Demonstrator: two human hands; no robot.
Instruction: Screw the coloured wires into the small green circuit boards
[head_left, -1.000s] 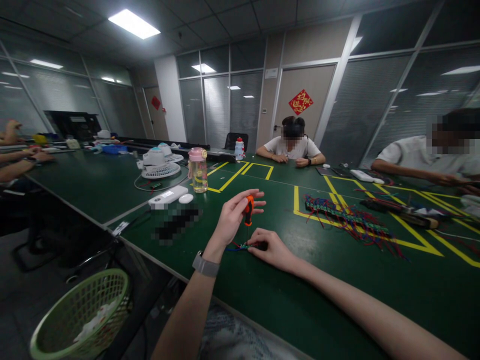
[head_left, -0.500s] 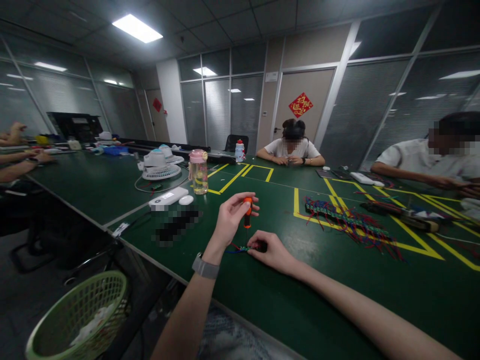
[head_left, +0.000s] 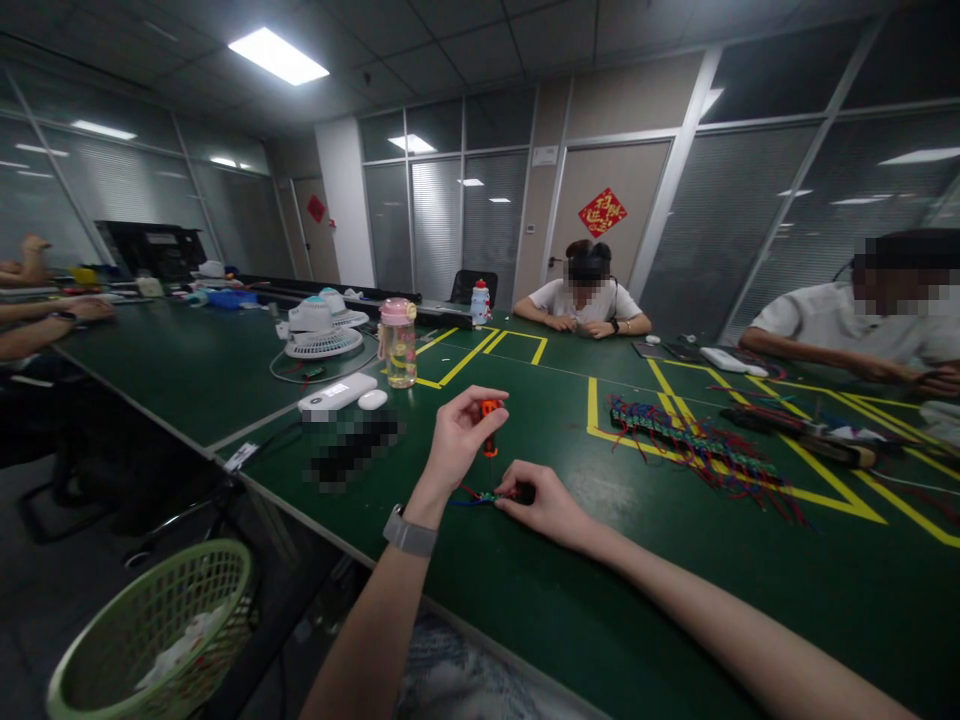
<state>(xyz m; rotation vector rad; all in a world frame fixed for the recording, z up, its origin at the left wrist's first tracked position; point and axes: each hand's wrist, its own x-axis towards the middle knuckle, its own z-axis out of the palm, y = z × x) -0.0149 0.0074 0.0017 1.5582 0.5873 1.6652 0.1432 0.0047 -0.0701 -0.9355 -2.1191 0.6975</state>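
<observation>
My left hand (head_left: 459,432), with a grey watch band on its wrist, is closed on the orange and black handle of a screwdriver (head_left: 490,440). The screwdriver stands nearly upright, its thin shaft pointing down at a small green circuit board (head_left: 487,497). Whether the tip touches the board is too small to tell. Red and blue wires run out from the board over the table. My right hand (head_left: 541,502) rests on the green table (head_left: 600,620) and pinches the board's right end between thumb and fingers. Its fingers hide part of the board and wires.
A row of wired circuit boards (head_left: 690,440) lies to the right within yellow tape. A pink-lidded bottle (head_left: 399,345), a white power strip-like box (head_left: 337,393) and white fans (head_left: 324,330) stand left. A green basket (head_left: 157,620) is below the table edge. Other people sit across.
My left fingers have shifted around the screwdriver handle, and its top has moved slightly left. My right hand and the circuit board have stayed in place.
</observation>
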